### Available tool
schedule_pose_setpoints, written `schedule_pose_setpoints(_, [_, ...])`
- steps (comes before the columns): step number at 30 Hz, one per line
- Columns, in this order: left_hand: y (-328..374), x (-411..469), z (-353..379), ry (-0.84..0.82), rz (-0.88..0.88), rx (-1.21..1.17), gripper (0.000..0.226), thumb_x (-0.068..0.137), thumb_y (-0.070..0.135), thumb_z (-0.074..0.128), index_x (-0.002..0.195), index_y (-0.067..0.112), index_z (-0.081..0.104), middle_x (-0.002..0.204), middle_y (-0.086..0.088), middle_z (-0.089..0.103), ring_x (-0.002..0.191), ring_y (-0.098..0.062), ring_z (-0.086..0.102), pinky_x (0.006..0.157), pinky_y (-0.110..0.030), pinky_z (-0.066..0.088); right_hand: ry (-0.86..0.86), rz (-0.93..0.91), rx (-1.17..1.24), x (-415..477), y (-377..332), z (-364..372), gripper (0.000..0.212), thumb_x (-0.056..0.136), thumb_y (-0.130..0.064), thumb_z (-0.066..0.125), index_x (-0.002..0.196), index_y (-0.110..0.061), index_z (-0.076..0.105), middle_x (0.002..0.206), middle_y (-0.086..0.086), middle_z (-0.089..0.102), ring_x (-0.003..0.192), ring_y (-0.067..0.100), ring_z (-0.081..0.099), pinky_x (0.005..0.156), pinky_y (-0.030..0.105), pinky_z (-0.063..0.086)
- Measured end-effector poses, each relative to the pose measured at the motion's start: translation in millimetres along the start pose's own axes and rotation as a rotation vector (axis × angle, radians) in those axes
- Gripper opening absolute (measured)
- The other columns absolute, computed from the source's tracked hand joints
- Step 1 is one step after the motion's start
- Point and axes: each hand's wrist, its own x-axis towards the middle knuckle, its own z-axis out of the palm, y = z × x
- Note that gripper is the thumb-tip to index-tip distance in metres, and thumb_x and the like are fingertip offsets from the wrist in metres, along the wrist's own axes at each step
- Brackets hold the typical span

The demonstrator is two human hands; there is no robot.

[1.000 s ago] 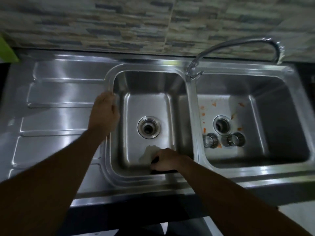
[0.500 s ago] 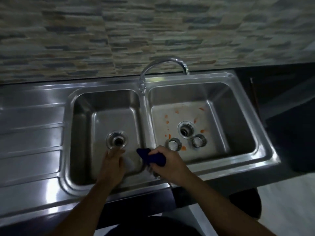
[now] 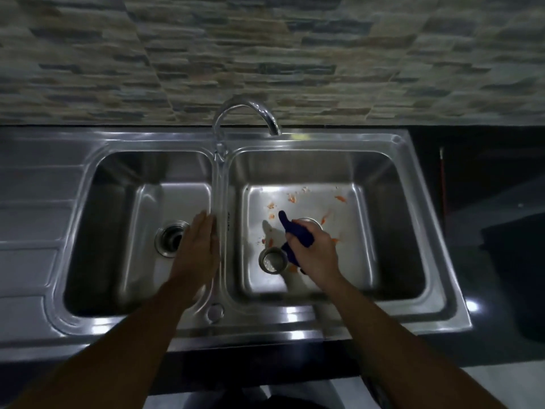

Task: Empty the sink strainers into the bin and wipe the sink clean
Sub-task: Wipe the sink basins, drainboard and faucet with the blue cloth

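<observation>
A steel double sink fills the view. My right hand is in the right basin, shut on a dark blue cloth over the drain. One metal strainer stands on the basin floor just left of that hand; a second one is hidden by it. Orange food scraps dot the right basin's floor. My left hand lies flat with fingers apart against the divider, on the left basin's side, beside the left drain.
A curved chrome tap rises from the divider at the back, spout over the right basin. A ribbed steel drainboard extends to the left. Dark countertop lies right of the sink, and a stone-tile wall stands behind.
My right hand carried the blue cloth from the left basin over the divider into the right basin. My left hand shifted from the left basin floor to the divider. The view panned right.
</observation>
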Motion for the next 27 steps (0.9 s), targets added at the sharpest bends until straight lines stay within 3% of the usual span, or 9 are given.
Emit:
schedule_pose_setpoints(3, [4.3,41.6,2.4,0.03,0.048,0.051,0.054,0.105,0.014,0.038,0.156,0.007,0.025,0.166,-0.012,0.019,0.155,-0.024,0.012,0.127,-0.038,0.006,0.021,0.04,0.016,42.2,3.4,17.6,0.024,0.091,-0.02,0.07,0.113,-0.031,0.067,0.083,-0.02,0.071,0.08,-0.004,0.068,0.068,0.006,0.051])
schedule_pose_setpoints(6, [6.9,82.7,11.4,0.047,0.119,0.059,0.056,0.103,0.011,0.038,0.156,0.002,0.022,0.166,-0.015,0.018,0.156,-0.027,0.011,0.128,-0.046,0.011,0.065,0.015,-0.018,87.2,8.7,43.9,0.028,0.089,-0.023,0.07,0.117,-0.029,0.067,0.088,-0.017,0.07,0.082,-0.006,0.066,0.07,0.006,0.049])
schedule_pose_setpoints(9, [10.2,109.3,28.6,0.087,0.116,0.018,0.057,0.103,0.01,0.035,0.157,0.002,0.019,0.167,-0.015,0.013,0.156,-0.027,0.007,0.127,-0.048,0.014,0.088,0.001,-0.027,125.5,17.1,74.2,0.029,0.089,-0.02,0.067,0.118,-0.024,0.068,0.089,-0.002,0.074,0.084,0.015,0.069,0.082,0.036,0.058])
schedule_pose_setpoints(11, [8.9,114.0,36.7,0.143,0.098,-0.054,0.057,0.104,0.011,0.035,0.158,0.006,0.017,0.168,-0.011,0.011,0.156,-0.024,0.005,0.128,-0.044,0.015,0.133,-0.04,-0.009,138.0,20.9,90.5,0.031,0.089,-0.021,0.066,0.12,-0.022,0.067,0.093,0.0,0.073,0.087,0.016,0.069,0.085,0.042,0.057])
schedule_pose_setpoints(13, [7.4,115.1,40.8,0.169,0.103,-0.106,0.057,0.105,0.011,0.032,0.159,0.01,0.015,0.168,-0.007,0.01,0.157,-0.019,0.004,0.128,-0.041,0.015,0.175,-0.12,0.029,141.8,20.2,105.1,0.038,0.091,-0.019,0.065,0.129,-0.02,0.063,0.11,0.001,0.072,0.1,0.016,0.067,0.091,0.041,0.055])
schedule_pose_setpoints(15, [6.3,113.4,41.6,0.185,0.09,-0.114,0.057,0.105,0.01,0.03,0.159,0.01,0.013,0.169,-0.005,0.008,0.157,-0.017,0.002,0.128,-0.038,0.014,0.19,-0.288,-0.002,143.4,15.7,121.3,0.046,0.093,-0.015,0.064,0.138,-0.014,0.056,0.139,0.006,0.06,0.128,0.02,0.057,0.107,0.039,0.048])
schedule_pose_setpoints(19, [8.9,116.7,42.6,0.209,0.068,-0.099,0.058,0.105,0.025,0.02,0.159,0.006,0.013,0.169,-0.008,0.006,0.157,-0.019,0.001,0.127,-0.027,0.008,0.097,-0.59,-0.15,168.6,-3.6,148.6,0.053,0.093,-0.004,0.061,0.144,0.0,0.047,0.157,0.014,0.038,0.151,0.027,0.026,0.123,0.038,0.027])
schedule_pose_setpoints(22, [7.6,117.9,43.1,0.227,0.089,-0.078,0.058,0.104,0.025,0.018,0.157,0.004,0.016,0.168,-0.011,0.01,0.157,-0.021,0.005,0.125,-0.019,0.003,-0.033,-0.644,-0.307,188.5,-9.3,148.7,0.057,0.092,0.0,0.062,0.145,0.004,0.043,0.155,0.02,0.038,0.151,0.033,0.025,0.125,0.047,0.02])
schedule_pose_setpoints(27, [6.4,118.7,44.4,0.228,0.079,-0.046,0.056,0.104,0.017,0.025,0.158,0.005,0.015,0.169,-0.008,0.007,0.157,-0.018,0.003,0.123,-0.015,0.001,-0.074,-0.847,-0.785,211.6,-12.0,111.5,0.064,0.088,-0.001,0.062,0.149,-0.004,0.042,0.158,0.013,0.038,0.15,0.032,0.027,0.126,0.048,0.011])
